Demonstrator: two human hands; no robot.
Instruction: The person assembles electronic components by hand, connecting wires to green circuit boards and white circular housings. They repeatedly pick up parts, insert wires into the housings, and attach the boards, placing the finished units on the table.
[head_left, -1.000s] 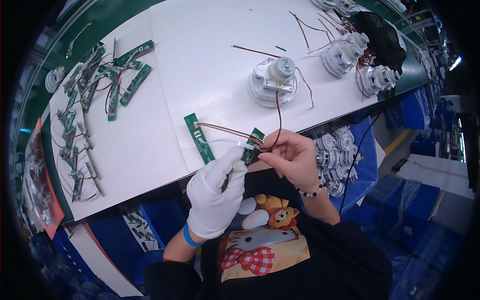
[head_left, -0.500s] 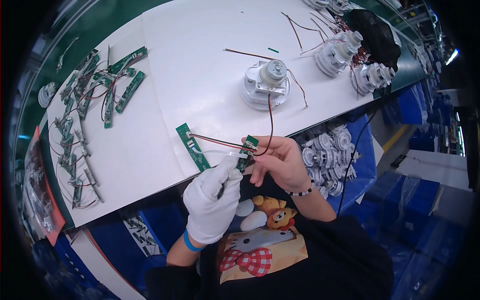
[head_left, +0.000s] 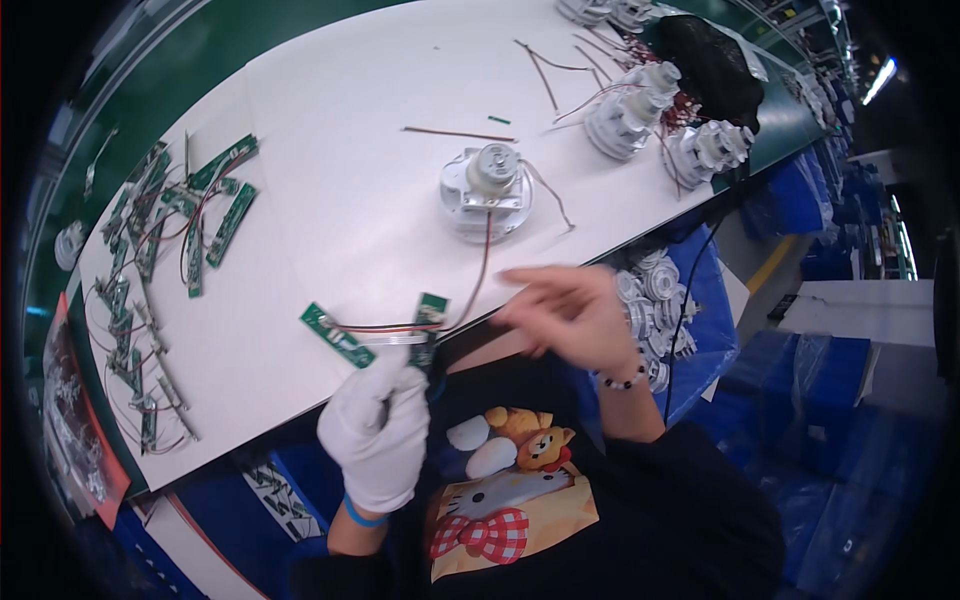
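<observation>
My left hand (head_left: 375, 435), in a white glove, is closed on a small green circuit board (head_left: 432, 312) near the table's front edge. A second green board (head_left: 338, 336) hangs beside it, joined to the first by dark wires and a pale flat cable (head_left: 385, 340). From the held board a dark red wire (head_left: 484, 270) runs up to a white round motor unit (head_left: 490, 195) standing on the table. My bare right hand (head_left: 575, 318) is apart from the boards, right of them, with its fingers stretched out, somewhat blurred and holding nothing.
Several wired green boards (head_left: 150, 225) lie heaped on the table's left. More motor units (head_left: 625, 120), loose wires (head_left: 540, 75) and a black bag (head_left: 705, 70) occupy the far right. A blue-lined bin (head_left: 705, 340) of white parts stands below the right edge.
My right hand has let go of the board and wire and moved right. My left hand still holds the board. The whole view has shifted, with the table's things now farther left.
</observation>
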